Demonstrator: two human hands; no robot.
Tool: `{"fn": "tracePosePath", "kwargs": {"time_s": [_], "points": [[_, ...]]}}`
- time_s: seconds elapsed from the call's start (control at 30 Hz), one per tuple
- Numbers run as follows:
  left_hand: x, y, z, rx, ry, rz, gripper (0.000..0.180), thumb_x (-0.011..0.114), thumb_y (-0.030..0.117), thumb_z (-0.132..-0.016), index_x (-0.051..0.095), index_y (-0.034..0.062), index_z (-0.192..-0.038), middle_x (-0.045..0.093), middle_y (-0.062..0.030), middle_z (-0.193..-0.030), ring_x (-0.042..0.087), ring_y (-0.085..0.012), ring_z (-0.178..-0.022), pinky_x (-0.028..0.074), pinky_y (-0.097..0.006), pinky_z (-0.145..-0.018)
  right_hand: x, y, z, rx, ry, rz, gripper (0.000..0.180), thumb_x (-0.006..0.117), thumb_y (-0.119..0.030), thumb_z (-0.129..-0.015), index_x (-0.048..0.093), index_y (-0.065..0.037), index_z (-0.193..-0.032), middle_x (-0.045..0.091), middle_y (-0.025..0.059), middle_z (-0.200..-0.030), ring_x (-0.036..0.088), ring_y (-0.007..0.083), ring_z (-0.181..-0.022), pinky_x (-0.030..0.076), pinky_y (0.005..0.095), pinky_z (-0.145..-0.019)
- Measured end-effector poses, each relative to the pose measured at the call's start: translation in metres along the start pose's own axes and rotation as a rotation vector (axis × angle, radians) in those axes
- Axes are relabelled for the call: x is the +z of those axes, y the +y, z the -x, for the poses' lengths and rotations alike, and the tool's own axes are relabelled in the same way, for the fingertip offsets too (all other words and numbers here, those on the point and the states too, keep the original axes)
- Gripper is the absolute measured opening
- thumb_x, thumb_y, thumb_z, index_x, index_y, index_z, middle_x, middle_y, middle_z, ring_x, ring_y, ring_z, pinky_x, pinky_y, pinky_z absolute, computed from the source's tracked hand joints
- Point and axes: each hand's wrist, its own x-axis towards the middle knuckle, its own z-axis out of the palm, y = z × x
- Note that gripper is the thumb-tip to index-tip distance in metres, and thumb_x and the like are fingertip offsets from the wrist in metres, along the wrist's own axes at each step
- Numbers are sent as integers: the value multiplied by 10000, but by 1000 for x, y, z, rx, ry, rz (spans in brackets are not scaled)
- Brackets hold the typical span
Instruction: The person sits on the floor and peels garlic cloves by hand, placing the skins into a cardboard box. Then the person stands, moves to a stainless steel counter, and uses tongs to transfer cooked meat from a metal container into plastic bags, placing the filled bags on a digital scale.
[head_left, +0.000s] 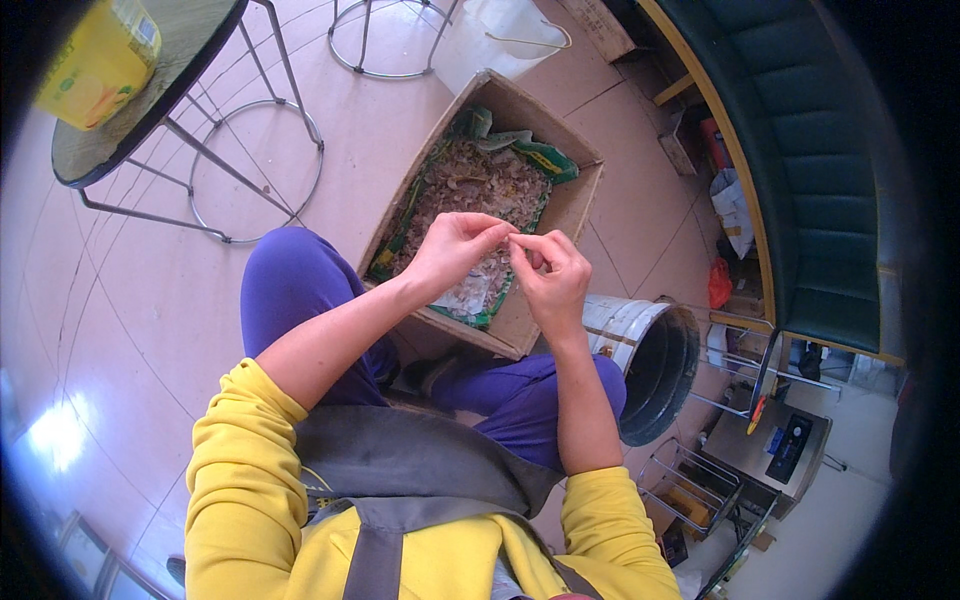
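Note:
My left hand (458, 250) and my right hand (553, 280) meet fingertip to fingertip, each in a pinch. Whatever sits between the fingertips is too small to make out. Below them stands an open cardboard box (577, 200) on the floor, in front of my knees. A green plastic bag (548, 160) lines the box. Inside it lies a heap of thin, papery brownish-pink flakes (480, 185), with some whitish pieces toward the near end. My hands hover above the near part of this heap and hide some of it.
At the upper left, a yellow tub (100, 65) stands on a round-topped metal-legged stool (200, 75). A white bucket (625, 325) with a dark inside lies tipped beside my right knee. Beyond the box is a white pail (490, 45). A dark green padded bench (830, 200) runs along the right.

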Motion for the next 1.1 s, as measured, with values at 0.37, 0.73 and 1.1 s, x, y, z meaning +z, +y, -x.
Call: {"fn": "tracePosePath", "kwargs": {"time_s": [0.37,0.73,1.1], "points": [[1,12,3,-124,64,67,233,649,267,-900,693,63,-1003,647,31,-796,445,-12,-606,352,-178,-518,-2,2,-2,68,30,-5,108,724,-81,-752,713,-64,-859,523,57,-636,493,147,-533,400,293,-502],[-4,6,0,-252,-8,298,235,653,263,-898,683,47,-987,652,3,-822,407,-21,-559,321,-194,-483,-1,-2,-3,64,50,43,84,702,-54,-745,697,-63,-829,515,55,-638,500,154,-533,404,299,-496],[-3,6,-1,-261,-10,245,246,656,318,-899,649,74,-922,622,28,-779,381,-14,-536,288,-178,-459,6,-1,0,-65,42,18,147,721,-46,-742,705,-61,-888,517,46,-640,480,140,-528,392,298,-485]]}}
